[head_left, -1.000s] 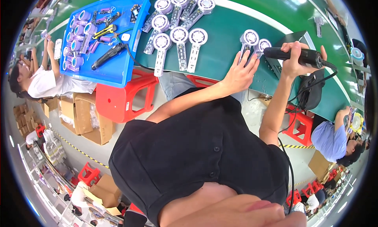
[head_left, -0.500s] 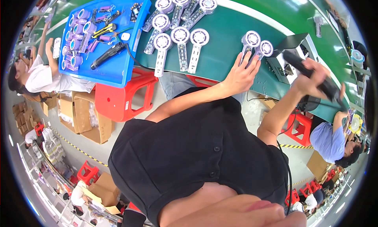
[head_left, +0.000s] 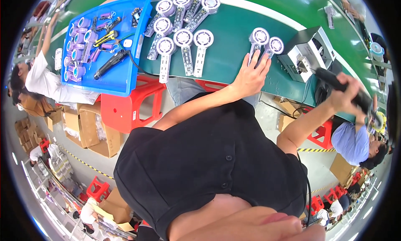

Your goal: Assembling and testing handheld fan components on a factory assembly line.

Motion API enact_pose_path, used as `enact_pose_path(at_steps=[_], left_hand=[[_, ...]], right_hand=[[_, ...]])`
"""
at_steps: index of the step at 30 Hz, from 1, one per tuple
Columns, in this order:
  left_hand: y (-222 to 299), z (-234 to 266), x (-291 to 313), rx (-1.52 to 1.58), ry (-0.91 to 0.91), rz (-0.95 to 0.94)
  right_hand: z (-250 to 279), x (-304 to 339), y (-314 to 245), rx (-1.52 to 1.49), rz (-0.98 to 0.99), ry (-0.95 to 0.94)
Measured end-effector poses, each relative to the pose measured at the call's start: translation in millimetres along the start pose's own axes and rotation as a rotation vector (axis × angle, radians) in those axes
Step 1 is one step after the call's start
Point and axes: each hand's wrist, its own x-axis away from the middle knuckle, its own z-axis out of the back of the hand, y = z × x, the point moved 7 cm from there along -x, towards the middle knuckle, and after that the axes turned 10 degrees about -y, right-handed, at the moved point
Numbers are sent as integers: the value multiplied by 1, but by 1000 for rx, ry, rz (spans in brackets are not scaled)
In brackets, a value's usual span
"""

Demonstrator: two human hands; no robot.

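My left hand (head_left: 249,77) lies over the handles of two handheld fans, a left one (head_left: 259,37) and a right one (head_left: 275,46). Its fingers are stretched out and slightly apart on the handles, and the round heads show beyond them. Out to the right, my right hand (head_left: 346,94) is closed around a black stick-shaped tool (head_left: 330,78), held in the air beside an open box (head_left: 298,59). The tool's exact kind cannot be made out. To the left, several more fans (head_left: 203,39) with pale round heads lie on the green table (head_left: 229,28), some with circuit boards showing in their handles.
A blue tray (head_left: 144,36) at the left holds purple fan parts, yellow-handled cutters (head_left: 106,39) and a black corded tool (head_left: 111,64). Red stools (head_left: 121,111) stand below the table edge. Co-workers sit at the left (head_left: 54,80) and right (head_left: 351,143).
My right hand has moved right and slightly down with the black tool, further from the fans. My left hand stays on the two fans. The whole view has shifted slightly.
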Motion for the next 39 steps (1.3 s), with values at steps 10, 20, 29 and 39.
enact_pose_path(at_steps=[10, 20, 29, 39], left_hand=[[-1, -4, 0, 18, -25, 6], [-1, -4, 1, -1, -10, 5], [-1, -4, 2, 2, 5, -1], [-3, -3, 2, 20, -1, 3]], right_hand=[[-74, -14, 25, 94, -138, -83], [-99, 20, 33, -275, -146, -115], [-159, 42, 22, -74, 60, -287], [-166, 44, 32, -190, 14, -265]])
